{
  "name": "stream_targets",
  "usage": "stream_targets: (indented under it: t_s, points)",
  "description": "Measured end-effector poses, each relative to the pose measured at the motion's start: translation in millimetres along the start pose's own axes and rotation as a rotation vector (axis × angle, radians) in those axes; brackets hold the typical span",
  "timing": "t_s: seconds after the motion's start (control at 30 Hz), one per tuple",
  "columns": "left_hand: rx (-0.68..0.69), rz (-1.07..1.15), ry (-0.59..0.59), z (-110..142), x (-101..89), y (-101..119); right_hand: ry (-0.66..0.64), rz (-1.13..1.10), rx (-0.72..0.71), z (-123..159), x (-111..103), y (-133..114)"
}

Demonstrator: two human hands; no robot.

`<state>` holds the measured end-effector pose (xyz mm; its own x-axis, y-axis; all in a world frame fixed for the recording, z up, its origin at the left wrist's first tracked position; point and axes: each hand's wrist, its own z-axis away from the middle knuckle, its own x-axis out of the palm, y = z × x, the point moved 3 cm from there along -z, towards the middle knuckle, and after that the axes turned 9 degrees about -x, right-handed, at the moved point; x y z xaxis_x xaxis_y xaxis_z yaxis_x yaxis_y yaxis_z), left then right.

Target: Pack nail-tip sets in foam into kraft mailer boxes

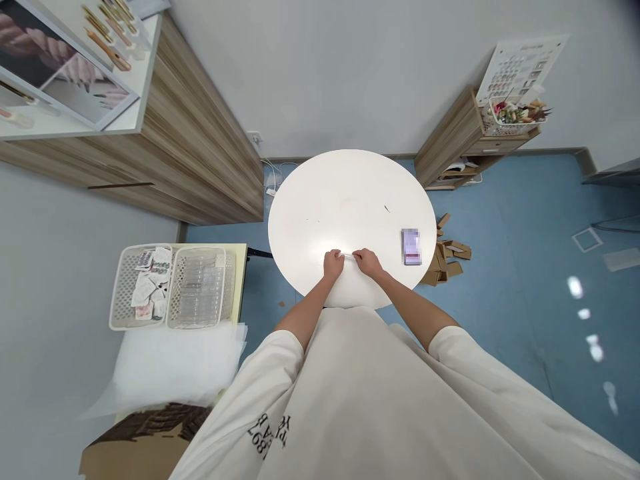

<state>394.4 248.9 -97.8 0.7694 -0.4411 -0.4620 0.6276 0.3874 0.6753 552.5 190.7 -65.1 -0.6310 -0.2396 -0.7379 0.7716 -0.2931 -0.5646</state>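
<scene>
My left hand [333,264] and my right hand [368,261] meet over the near part of a round white table [350,180]. Both have their fingers closed on the two ends of a small whitish, partly see-through strip [349,255], stretched level between them. Its exact kind is too small and pale to make out against the white top. To the right of my right hand lies a flat purple item [411,247], blurred out in the picture, apart from both hands.
Left of the table, a side stand carries a white basket of small packets [116,287], a basket of clear plastic boxes [197,287] and white foam sheets [170,363]. Flattened cardboard [443,263] lies on the floor at right. A wooden cabinet [210,127] stands at left.
</scene>
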Motion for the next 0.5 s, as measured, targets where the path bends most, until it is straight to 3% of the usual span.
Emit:
stream_targets:
  t_s: [0.13,0.3,0.5]
  points:
    - [-0.032,0.011,-0.026,-3,0.1,-4,-0.031,-0.010,-0.010,0,3,3]
    - [-0.067,-0.005,-0.049,-6,2.1,-11,-0.022,-0.072,0.122,-1,15,12]
    - [-0.011,-0.021,-0.159,-3,8.7,-14,-0.060,-0.177,0.142,0,28,14]
